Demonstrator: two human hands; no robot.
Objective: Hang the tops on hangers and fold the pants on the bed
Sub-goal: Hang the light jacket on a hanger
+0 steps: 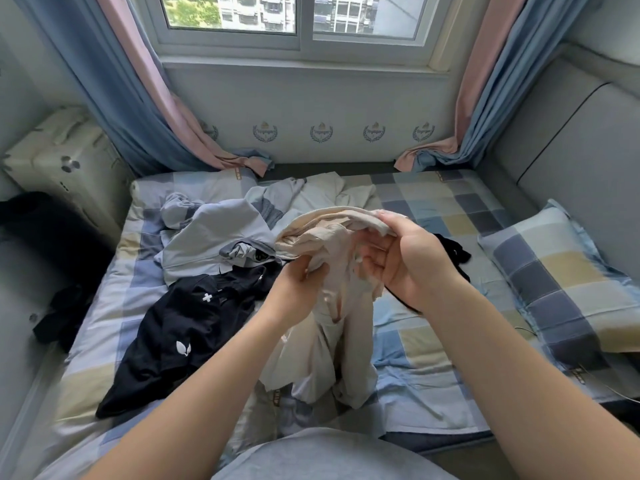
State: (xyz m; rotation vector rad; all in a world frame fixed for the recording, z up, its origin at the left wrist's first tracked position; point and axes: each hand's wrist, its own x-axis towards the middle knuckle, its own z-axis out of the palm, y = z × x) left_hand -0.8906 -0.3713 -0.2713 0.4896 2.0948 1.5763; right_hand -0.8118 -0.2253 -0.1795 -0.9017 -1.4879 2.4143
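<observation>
The cream garment (322,306) is gripped by the left hand (298,289) and right hand (405,261) above the bed (433,382). Judged light, limp; best held at firmer edges.

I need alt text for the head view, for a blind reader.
The left hand and right hand grip a cream garment above a checked bed sheet. A black garment and a grey garment lie to its left, a pillow to its right.

Cream garment (329,271) – thin matt cloth, crumpled; black top (180,327) matt knit; bed sheet (433,209) – soft checked cotton-like fabric.
</observation>
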